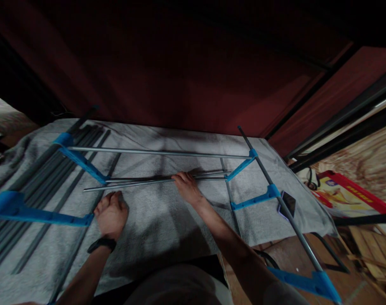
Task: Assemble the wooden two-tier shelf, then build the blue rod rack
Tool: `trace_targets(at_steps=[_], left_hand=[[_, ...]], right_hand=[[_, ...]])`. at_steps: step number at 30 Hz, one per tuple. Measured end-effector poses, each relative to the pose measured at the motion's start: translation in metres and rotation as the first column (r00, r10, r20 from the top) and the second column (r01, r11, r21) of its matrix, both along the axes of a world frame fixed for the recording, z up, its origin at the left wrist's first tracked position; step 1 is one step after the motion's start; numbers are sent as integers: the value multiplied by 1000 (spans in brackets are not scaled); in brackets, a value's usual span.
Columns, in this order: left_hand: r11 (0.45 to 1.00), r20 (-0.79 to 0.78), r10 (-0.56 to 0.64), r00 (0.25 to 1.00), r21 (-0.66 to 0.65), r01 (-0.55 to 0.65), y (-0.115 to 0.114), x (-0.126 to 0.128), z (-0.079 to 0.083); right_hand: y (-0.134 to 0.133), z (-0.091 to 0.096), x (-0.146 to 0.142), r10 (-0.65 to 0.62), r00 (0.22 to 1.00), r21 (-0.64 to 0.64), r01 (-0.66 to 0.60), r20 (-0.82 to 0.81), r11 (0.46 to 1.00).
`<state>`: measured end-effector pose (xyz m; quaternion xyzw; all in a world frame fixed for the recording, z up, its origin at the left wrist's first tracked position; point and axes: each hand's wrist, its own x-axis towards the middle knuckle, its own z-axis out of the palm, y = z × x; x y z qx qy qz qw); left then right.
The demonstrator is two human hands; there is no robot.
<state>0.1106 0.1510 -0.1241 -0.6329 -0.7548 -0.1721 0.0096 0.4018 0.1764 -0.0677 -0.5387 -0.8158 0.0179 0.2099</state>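
My right hand (187, 187) is closed around a thin metal rod (132, 184), which lies aslant across the middle of a frame with blue plastic brackets. The rod's left end is loose and reaches past a left bracket (83, 163). Close beside runs another thin rod (208, 179) between the left and right brackets. My left hand (111, 215), with a black band on the wrist, has its fingers curled down at a grey pole (74, 245), beside the end of the lower left bracket (50, 214). Its fingertips are partly hidden. A long crossbar (161, 152) spans the frame's far side.
Several grey tubes (42, 186) lie side by side at the left on a grey cloth (142, 241). A phone (287, 205) rests under the right-hand pole (294, 224). A dark red panel (167, 76) stands behind. At right is a red and yellow package (348, 195).
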Motion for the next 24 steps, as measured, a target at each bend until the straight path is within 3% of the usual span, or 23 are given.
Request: trace_targets(at_steps=[6, 24], left_hand=[[1000, 10, -3, 1000, -26, 4, 0, 2, 6], [1000, -27, 1, 1000, 16, -1, 1, 1, 1]], right_hand=[[-2, 0, 1, -3, 1000, 7, 3, 13, 1000], [-4, -1, 4, -15, 999, -6, 16, 28, 1000]])
